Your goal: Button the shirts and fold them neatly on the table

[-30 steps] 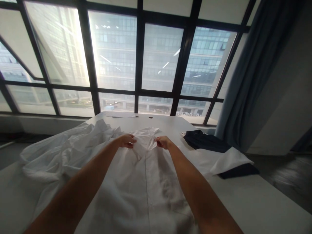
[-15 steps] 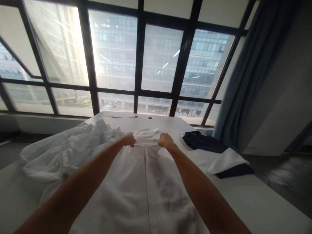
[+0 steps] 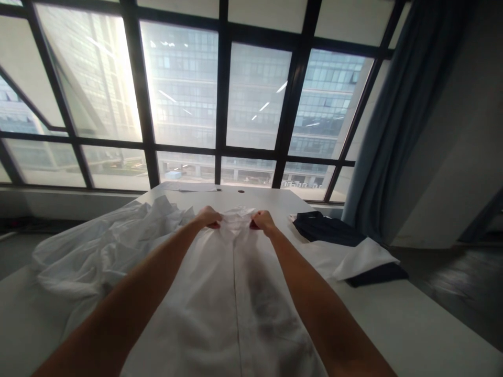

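Note:
A white button-front shirt stretches from the near edge of the view up to both hands, its front placket running down the middle. My left hand is closed on the fabric at the far end, near what looks like the collar. On the other side of that end, my right hand pinches the cloth in the same way. Between the hands the white fabric is bunched and wrinkled. My fingertips are partly hidden, turned away from me.
Crumpled white garments lie along the left of the white table. To the right are folded dark navy and white clothes. A framed window stands behind the table, with a blue-grey curtain at right.
The cloth between my hands has gone from a straight, taut edge to a bunched shape. Both hands have shifted slightly and their grip has turned; the surrounding clothes stay put.

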A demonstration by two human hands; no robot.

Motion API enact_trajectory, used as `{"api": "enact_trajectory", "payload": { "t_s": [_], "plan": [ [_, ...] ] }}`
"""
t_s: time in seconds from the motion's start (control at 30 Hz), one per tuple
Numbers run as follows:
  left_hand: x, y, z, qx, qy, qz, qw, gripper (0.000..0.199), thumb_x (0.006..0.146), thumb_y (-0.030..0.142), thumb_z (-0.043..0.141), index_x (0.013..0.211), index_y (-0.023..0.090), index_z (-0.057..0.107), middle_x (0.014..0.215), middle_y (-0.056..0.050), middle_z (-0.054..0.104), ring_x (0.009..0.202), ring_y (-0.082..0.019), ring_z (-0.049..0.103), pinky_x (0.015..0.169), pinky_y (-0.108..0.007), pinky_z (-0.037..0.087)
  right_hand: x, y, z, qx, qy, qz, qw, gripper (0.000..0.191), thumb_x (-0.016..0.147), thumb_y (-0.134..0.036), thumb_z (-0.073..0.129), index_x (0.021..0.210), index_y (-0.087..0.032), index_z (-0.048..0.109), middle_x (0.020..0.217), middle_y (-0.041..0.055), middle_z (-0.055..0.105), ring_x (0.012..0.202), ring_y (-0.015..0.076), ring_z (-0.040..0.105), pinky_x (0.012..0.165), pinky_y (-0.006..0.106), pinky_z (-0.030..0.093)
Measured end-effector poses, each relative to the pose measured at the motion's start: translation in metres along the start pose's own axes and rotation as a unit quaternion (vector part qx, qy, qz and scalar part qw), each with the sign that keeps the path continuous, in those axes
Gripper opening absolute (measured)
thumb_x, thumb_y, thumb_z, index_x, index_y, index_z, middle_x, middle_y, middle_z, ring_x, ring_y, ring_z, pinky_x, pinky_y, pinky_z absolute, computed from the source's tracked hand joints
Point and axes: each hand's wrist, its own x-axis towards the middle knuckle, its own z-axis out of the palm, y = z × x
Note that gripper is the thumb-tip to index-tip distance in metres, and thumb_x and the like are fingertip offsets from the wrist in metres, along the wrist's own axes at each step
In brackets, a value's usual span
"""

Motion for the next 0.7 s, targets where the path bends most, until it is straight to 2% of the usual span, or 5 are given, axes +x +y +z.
{"api": "enact_trajectory", "payload": {
  "t_s": [0.13,0.27,0.4,0.57,0.7],
  "plan": [
    [-0.028,-0.004,0.006,-0.011,0.047,0.053,0.997,0.054,0.088,0.032,0.057,0.136,0.010,0.046,0.127,-0.019,0.061,0.111,-0.023,0.063,0.092,-0.029,0.050,-0.026,-0.001,0.001,-0.108,-0.029,-0.129,0.985,0.041,0.081,-0.025,0.063,0.120,-0.014,0.060,0.126,0.0114,0.063,0.111,0.0182,0.061,0.088,0.024,0.049],
    [-0.091,-0.009,0.041,0.116,-0.018,0.176,0.977,0.047,0.086,0.042,0.058,0.124,0.015,0.060,0.126,-0.016,0.063,0.119,-0.030,0.057,0.102,-0.039,0.043,-0.085,0.004,0.000,-0.338,-0.050,-0.176,0.923,0.022,0.083,-0.028,0.058,0.096,-0.017,0.072,0.103,0.0102,0.072,0.099,0.0226,0.066,0.087,0.029,0.046],
    [-0.147,-0.019,0.079,0.174,-0.064,0.214,0.959,0.052,0.087,0.051,0.053,0.130,0.022,0.056,0.139,-0.016,0.053,0.128,-0.034,0.049,0.103,-0.051,0.039,-0.144,0.011,0.009,-0.436,-0.127,-0.140,0.880,0.039,0.084,-0.051,0.056,0.093,-0.017,0.074,0.097,0.0124,0.073,0.094,0.0264,0.067,0.078,0.030,0.047],
    [-0.142,-0.039,0.093,0.204,-0.044,0.213,0.955,0.052,0.099,0.045,0.032,0.146,0.023,0.035,0.157,-0.014,0.024,0.145,-0.031,0.020,0.109,-0.062,0.022,-0.153,0.030,0.026,-0.473,-0.186,-0.152,0.848,0.066,0.082,-0.062,0.055,0.125,-0.013,0.062,0.132,0.0197,0.057,0.122,0.0312,0.053,0.094,0.034,0.043],
    [-0.123,-0.034,0.084,0.230,0.049,0.213,0.949,0.044,0.097,0.037,0.040,0.135,0.019,0.050,0.148,-0.017,0.041,0.139,-0.029,0.034,0.110,-0.050,0.028,-0.145,0.036,0.031,-0.457,-0.113,-0.180,0.863,0.064,0.088,-0.056,0.051,0.134,-0.011,0.052,0.142,0.0207,0.046,0.132,0.0291,0.041,0.105,0.039,0.034]
  ]
}}
